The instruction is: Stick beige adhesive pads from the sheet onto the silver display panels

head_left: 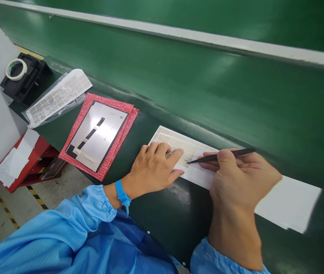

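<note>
My right hand [238, 179] grips black tweezers [211, 157] between thumb and fingers. Their pointed tip touches or hovers just over a white sheet [290, 201] with beige rectangular labels [186, 153] at its left end. I cannot tell whether the tip has lifted a label edge. My left hand [156, 167] lies on the left end of that sheet with its fingers apart, thumb and index near the tweezer tip. It covers part of the labels. A blue wrist strap [122, 194] is around the left wrist.
Left of my hands, a display panel [101, 131] with a dark flex strip lies on red bubble wrap [73, 144]. Beyond it are a bagged label sheet [60, 97] and a tape roll [16, 69] on a black block [26, 85]. A red bin [36, 160] stands beside the bench.
</note>
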Available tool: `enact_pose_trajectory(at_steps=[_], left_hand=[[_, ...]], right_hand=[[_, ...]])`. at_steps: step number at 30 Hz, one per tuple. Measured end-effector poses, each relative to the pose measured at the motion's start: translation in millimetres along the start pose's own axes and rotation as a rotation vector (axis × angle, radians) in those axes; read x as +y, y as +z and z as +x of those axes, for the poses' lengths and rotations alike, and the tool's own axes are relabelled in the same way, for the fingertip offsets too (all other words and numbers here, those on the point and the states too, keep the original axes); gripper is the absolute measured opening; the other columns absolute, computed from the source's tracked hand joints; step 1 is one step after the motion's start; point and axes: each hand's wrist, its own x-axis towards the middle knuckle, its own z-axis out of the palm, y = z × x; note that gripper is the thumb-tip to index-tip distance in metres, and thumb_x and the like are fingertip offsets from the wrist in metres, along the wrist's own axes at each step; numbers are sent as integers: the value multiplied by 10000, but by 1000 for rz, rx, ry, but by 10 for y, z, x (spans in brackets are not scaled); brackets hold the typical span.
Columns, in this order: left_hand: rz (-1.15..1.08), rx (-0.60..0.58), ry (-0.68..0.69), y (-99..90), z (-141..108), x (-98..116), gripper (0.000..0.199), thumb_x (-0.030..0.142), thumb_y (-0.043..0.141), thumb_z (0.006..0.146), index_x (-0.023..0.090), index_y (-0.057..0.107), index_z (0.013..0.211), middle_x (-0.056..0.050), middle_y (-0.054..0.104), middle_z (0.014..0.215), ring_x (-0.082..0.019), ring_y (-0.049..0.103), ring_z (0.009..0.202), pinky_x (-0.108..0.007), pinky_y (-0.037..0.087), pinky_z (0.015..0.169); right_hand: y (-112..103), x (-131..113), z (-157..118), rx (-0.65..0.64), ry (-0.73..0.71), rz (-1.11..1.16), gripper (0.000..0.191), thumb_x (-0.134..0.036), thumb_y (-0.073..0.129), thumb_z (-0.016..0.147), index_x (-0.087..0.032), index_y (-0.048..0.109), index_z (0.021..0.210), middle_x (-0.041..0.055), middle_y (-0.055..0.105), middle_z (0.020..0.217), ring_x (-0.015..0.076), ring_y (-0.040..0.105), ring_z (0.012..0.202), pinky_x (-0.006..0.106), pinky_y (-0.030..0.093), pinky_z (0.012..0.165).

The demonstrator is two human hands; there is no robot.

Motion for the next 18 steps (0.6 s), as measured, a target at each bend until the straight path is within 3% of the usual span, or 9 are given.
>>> enact_pose_trajectory(at_steps=[13, 18], left_hand=[[-22, 25, 1, 19, -13, -45, 424, 513, 674, 994, 241, 598, 1310, -59, 568, 1203, -245, 517, 1110, -379, 394, 861], [-48, 65, -6, 82, -31, -100, 446, 508, 728, 962, 233, 601, 1290, -58, 572, 1186, -245, 520, 1107, -379, 422, 883]], right_hand=[[-57, 57, 34, 29, 47, 99, 395, -445, 882, 661, -137, 655, 757, 98, 709, 699, 176, 654, 512, 225, 536, 419], [-222, 76, 119, 67, 59, 214, 434, -442, 932, 616, -148, 636, 736, 98, 693, 664, 190, 673, 539, 233, 571, 467]])
